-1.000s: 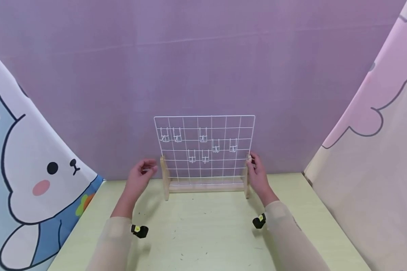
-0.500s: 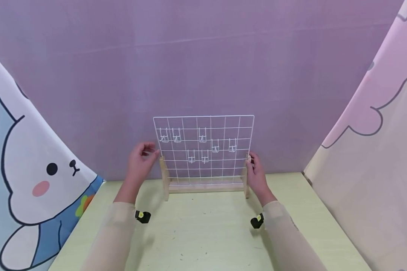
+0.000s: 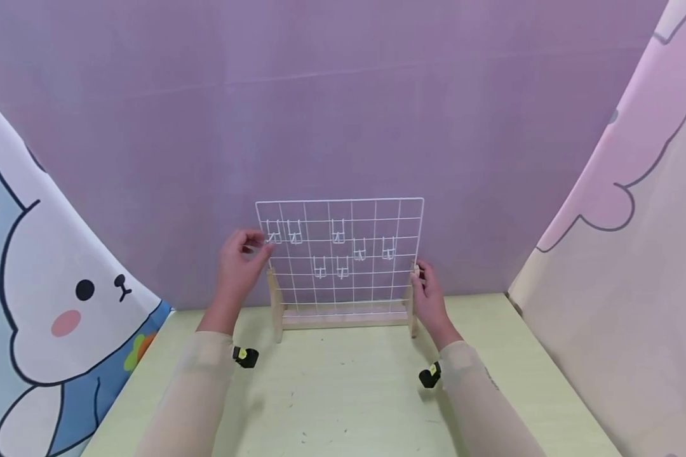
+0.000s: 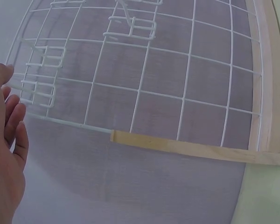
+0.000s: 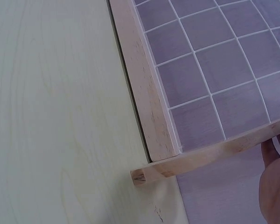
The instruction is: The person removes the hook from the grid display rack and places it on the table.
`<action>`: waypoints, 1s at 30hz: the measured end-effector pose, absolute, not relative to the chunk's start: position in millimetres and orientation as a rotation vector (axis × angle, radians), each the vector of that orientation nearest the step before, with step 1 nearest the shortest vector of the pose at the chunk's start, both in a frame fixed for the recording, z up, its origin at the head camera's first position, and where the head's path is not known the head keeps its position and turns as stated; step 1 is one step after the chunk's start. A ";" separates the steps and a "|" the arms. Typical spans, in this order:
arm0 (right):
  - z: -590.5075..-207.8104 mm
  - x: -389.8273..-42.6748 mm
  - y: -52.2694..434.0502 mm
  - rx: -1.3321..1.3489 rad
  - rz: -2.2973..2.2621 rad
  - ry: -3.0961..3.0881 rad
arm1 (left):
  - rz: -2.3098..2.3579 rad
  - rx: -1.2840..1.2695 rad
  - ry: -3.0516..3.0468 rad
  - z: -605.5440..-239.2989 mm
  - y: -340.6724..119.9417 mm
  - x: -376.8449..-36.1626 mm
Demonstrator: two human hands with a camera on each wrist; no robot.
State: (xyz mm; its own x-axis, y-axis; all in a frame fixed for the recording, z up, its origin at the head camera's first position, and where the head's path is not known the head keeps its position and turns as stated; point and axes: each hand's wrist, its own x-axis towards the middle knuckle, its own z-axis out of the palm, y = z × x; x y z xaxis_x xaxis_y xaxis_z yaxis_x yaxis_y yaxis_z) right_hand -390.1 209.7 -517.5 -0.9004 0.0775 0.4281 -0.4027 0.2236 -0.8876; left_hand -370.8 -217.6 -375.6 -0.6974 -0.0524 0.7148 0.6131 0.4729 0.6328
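Observation:
A white wire grid panel stands upright in a pale wooden stand, with several white wire hooks hanging on it. My left hand is at the grid's left edge, beside the upper left wire hook. The left wrist view shows a gap between thumb and fingers near that wire hook; contact is hard to make out. On the other side, my right hand grips the top of the stand's right post, thumb in front. Most of that hand is cut off in the right wrist view.
The stand is on a light yellow-green table, close to a purple backdrop. Small dark specks lie on the tabletop. A rabbit-print cloth hangs at the left, a pink-and-cream one at the right.
My left hand has risen and moved right, from beside the left post to the upper left hook. The right hand keeps its grip on the post, and the head view has shifted slightly.

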 end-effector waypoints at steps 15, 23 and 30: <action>-519.9 -389.3 210.1 0.300 1.723 -2.136 | -1.257 -0.467 -2.021 -379.2 -212.1 -378.8; -518.7 -388.6 209.9 0.308 1.761 -2.123 | -1.255 -0.440 -1.948 -376.2 -209.8 -377.9; -517.8 -386.6 209.9 0.307 1.729 -2.126 | -1.279 -0.411 -1.834 -365.1 -208.4 -378.8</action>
